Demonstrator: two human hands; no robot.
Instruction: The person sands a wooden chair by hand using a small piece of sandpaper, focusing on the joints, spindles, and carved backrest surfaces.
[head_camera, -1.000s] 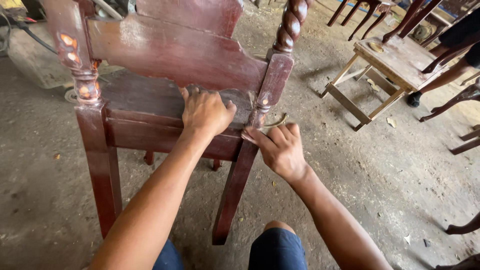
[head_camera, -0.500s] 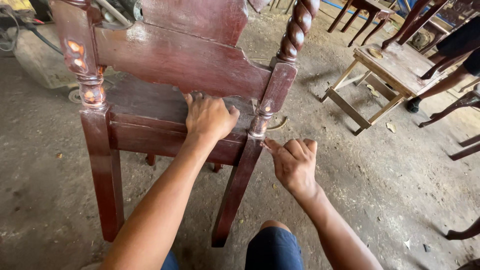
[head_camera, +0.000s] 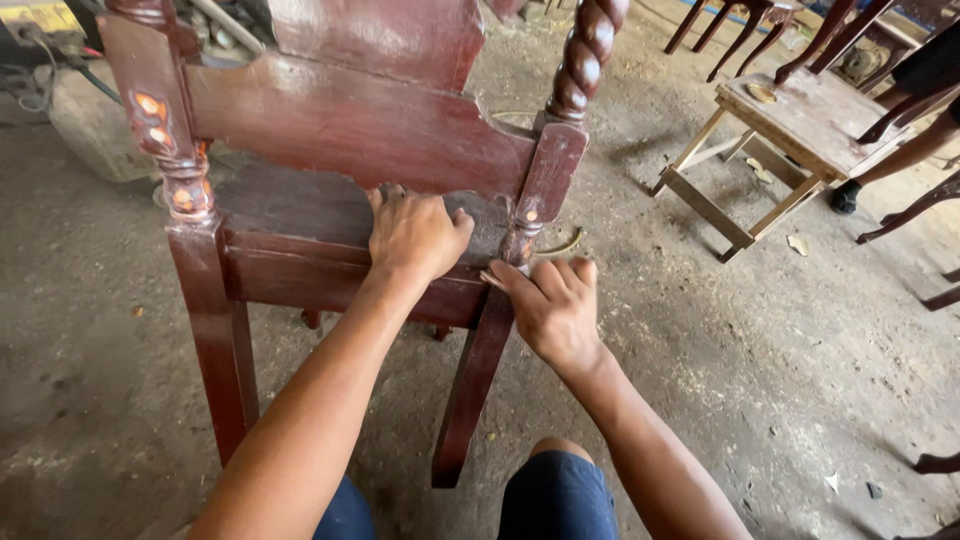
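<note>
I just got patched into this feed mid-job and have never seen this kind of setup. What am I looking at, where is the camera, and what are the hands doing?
There is no machine here: a person works with two bare hands. The one camera sits on their head and looks down, so both arms reach in from the bottom of the picture, with their knees in dark blue below.

In front of them stands a dark red wooden chair, seen from behind, on a dusty concrete floor. The left hand lies flat on the seat, gripping its back edge. The right hand presses against the chair's rear post, below its twisted upper part. Whether it holds something small I cannot tell.

At upper right stands a low bare-wood stool, with another person's leg beside it.
</note>
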